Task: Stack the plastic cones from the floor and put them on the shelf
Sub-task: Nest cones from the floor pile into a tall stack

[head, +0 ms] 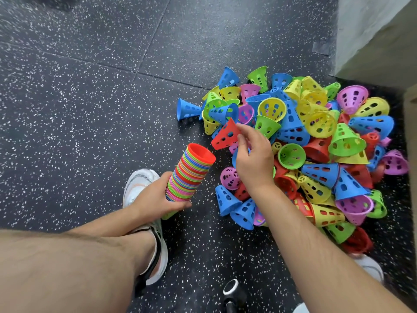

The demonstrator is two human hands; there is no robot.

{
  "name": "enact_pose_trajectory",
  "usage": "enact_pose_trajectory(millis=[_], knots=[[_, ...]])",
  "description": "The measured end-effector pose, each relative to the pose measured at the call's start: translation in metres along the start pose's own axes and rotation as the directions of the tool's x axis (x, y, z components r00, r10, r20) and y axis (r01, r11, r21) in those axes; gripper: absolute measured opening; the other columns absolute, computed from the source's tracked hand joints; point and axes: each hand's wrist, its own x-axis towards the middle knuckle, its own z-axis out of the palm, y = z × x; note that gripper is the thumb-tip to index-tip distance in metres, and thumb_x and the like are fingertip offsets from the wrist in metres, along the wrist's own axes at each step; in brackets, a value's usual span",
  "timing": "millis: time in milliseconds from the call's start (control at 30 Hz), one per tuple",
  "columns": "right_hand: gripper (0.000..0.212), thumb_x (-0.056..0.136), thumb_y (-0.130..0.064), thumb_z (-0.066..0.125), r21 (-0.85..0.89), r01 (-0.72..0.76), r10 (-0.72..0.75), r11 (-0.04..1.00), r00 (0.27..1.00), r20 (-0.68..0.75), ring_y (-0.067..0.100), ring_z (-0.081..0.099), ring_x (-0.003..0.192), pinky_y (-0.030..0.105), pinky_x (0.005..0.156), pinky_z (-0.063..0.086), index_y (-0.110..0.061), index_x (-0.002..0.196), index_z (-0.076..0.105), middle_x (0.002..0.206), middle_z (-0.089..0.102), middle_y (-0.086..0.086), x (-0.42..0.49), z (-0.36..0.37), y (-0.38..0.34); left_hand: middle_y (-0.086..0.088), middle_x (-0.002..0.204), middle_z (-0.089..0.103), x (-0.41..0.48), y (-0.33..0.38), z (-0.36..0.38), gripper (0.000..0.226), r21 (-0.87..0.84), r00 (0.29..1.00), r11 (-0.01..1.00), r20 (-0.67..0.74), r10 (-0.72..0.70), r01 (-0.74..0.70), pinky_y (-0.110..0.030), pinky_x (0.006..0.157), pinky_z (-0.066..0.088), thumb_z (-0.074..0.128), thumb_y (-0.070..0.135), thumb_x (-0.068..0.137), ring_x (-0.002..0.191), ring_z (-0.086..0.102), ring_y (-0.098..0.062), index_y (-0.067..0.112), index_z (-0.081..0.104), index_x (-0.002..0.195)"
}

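My left hand (158, 195) grips the lower part of a tall stack of nested cones (189, 175) in several colours, with a red one on top, tilted up to the right. My right hand (252, 154) pinches a single red cone (225, 135) by its wall, just above and right of the stack's open top. A big pile of loose cones (316, 141) in blue, yellow, green, pink and red lies on the floor to the right of both hands.
The floor (90, 98) is dark speckled rubber tile. My bare left leg and white shoe (140, 188) sit beside the stack. A grey wall or box (372, 37) rises at top right. A black object with a white ring (231, 288) lies near the bottom edge.
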Motion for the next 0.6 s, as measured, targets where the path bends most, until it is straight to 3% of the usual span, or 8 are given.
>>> enact_pose_trajectory(millis=[100,267,433,533,600], knots=[[0.024,0.101,-0.016,0.057,0.044,0.091,-0.091,0.995,0.996,0.0,0.015,0.061,0.103,0.035,0.093,0.05,-0.018,0.121,0.07,0.108,0.068,-0.008,-0.004,-0.004,-0.009,0.017,0.106,0.07,0.0,0.001,0.0,0.085,0.007,1.0,1.0,0.006,0.004,-0.004,-0.041,0.091,0.057,0.084,0.074,0.055,0.098,0.068,-0.002,0.034,0.051,0.122],[0.024,0.099,-0.009,0.057,0.127,0.165,-0.194,0.978,0.941,0.277,0.005,0.059,0.106,0.025,0.091,0.05,-0.015,0.117,0.072,0.112,0.064,-0.002,-0.028,0.001,-0.012,0.017,0.108,0.07,0.0,0.0,0.001,0.084,0.017,1.0,1.0,0.008,0.015,-0.015,-0.043,0.092,0.057,0.087,0.069,0.055,0.099,0.068,-0.003,0.036,0.051,0.124],[0.029,0.099,-0.01,0.052,0.164,0.06,-0.122,0.985,0.91,0.397,0.007,0.059,0.114,0.028,0.098,0.048,-0.017,0.125,0.063,0.119,0.063,-0.005,-0.046,-0.001,-0.01,0.017,0.108,0.069,0.001,-0.001,0.001,0.082,0.038,0.999,0.999,0.027,0.028,-0.029,-0.041,0.091,0.057,0.086,0.068,0.057,0.098,0.068,-0.003,0.038,0.051,0.124],[0.026,0.095,-0.016,0.05,0.087,-0.003,-0.031,0.996,0.921,0.389,0.008,0.059,0.106,0.029,0.094,0.048,-0.018,0.12,0.058,0.113,0.063,-0.006,-0.052,-0.014,-0.001,0.017,0.107,0.07,0.001,-0.001,0.001,0.08,0.06,0.997,0.997,0.062,0.041,-0.044,-0.042,0.092,0.057,0.086,0.066,0.057,0.098,0.069,-0.004,0.04,0.05,0.124],[0.02,0.09,-0.014,0.054,-0.001,0.075,-0.068,0.997,0.919,0.389,0.015,0.059,0.095,0.035,0.086,0.049,-0.014,0.109,0.059,0.106,0.062,-0.003,-0.06,-0.024,0.011,0.017,0.107,0.07,0.001,-0.002,0.001,0.08,0.065,0.996,0.997,0.077,0.047,-0.052,-0.042,0.092,0.057,0.088,0.065,0.059,0.098,0.069,-0.003,0.041,0.05,0.125]])
